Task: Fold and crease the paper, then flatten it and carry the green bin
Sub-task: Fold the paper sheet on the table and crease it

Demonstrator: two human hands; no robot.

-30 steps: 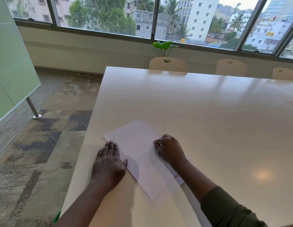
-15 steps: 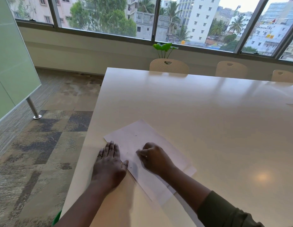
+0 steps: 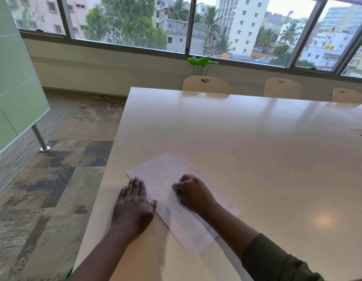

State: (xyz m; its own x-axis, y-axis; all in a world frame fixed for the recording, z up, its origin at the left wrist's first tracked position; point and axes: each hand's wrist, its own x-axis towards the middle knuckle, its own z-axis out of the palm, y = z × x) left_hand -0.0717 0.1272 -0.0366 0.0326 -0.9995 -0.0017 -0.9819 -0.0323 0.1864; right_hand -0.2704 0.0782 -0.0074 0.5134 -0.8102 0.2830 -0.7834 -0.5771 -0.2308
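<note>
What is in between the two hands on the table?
In the head view, only the folded paper lies between the flat left hand and the curled right hand; both hands rest on it.

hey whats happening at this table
A person is creasing a folded sheet of paper on a white table. The left hand lies flat at the paper's left edge, holding it steady, while the right hand, fingers curled, presses down on the sheet. No bin is being carried yet.
</note>
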